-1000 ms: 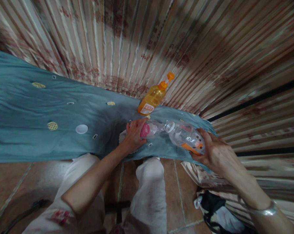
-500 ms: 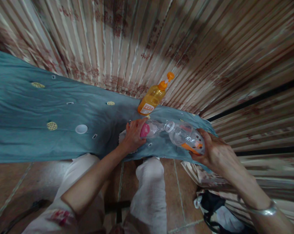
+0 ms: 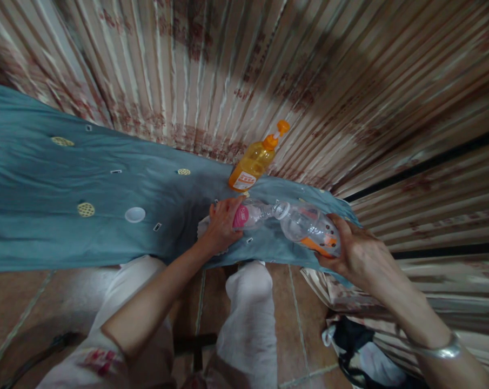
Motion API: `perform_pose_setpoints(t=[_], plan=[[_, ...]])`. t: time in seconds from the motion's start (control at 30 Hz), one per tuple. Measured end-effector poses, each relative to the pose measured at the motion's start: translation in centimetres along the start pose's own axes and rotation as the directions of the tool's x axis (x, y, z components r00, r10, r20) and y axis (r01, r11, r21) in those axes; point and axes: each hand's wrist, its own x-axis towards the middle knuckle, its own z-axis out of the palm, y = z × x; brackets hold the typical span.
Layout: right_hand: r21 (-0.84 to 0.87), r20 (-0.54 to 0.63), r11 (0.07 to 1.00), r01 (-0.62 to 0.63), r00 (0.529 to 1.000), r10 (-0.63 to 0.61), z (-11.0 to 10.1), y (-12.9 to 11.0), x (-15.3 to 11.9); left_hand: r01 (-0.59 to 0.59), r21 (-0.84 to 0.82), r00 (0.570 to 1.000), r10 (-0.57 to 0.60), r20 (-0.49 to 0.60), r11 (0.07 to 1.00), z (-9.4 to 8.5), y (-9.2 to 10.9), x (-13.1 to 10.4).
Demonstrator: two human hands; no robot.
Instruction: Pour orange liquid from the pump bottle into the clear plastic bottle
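My left hand (image 3: 225,224) is wrapped round a clear plastic bottle with a pink label (image 3: 241,215), whose neck points right. My right hand (image 3: 352,248) grips a larger clear bottle with orange and dark markings (image 3: 309,229), tilted with its mouth to the left. The two bottle mouths meet, or nearly so, between my hands; whether liquid passes is too blurred to tell. Just beyond my left hand stands an orange pump bottle (image 3: 250,166) of yellow liquid. Partly hidden under my left hand lies something white and crumpled (image 3: 203,227).
A teal patterned cloth (image 3: 106,243) covers the narrow surface. A round white cap or shallow dish (image 3: 135,215) lies on it to the left. Pleated curtains (image 3: 212,81) hang along the back and right. Dark and white items (image 3: 361,351) sit on the floor at lower right.
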Motion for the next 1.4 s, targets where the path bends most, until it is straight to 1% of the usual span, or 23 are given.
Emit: perform_pose_setpoints(t=[0.17, 0.3, 0.5, 0.7, 1.07, 1.4], plan=[[-0.014, 0.008, 1.000, -0.004, 1.000, 0.004, -0.04, 0.02, -0.10, -0.001, 0.020, 1.000, 0.001, -0.003, 1.000, -0.07, 0.09, -0.01], [-0.007, 0.018, 1.000, -0.008, 1.000, 0.008, -0.13, 0.00, -0.11, 0.001, 0.028, 1.000, -0.002, 0.017, 1.000, -0.18, 0.14, 0.00], [0.007, 0.039, 1.000, -0.011, 0.999, 0.011, -0.23, 0.05, -0.08, -0.001, 0.016, 1.000, 0.001, 0.004, 1.000, -0.13, 0.14, 0.02], [-0.001, 0.033, 1.000, -0.002, 0.999, 0.002, -0.24, -0.02, -0.02, 0.009, 0.010, 1.000, -0.009, 0.018, 1.000, -0.24, 0.22, 0.09], [-0.001, 0.023, 1.000, 0.001, 1.000, -0.001, -0.04, 0.11, -0.16, -0.013, 0.033, 1.000, 0.013, 0.004, 0.999, -0.26, 0.18, 0.02], [0.017, 0.047, 1.000, -0.024, 0.999, 0.023, -0.20, 0.01, -0.16, 0.002, 0.009, 1.000, -0.002, 0.015, 1.000, -0.19, 0.18, 0.06]])
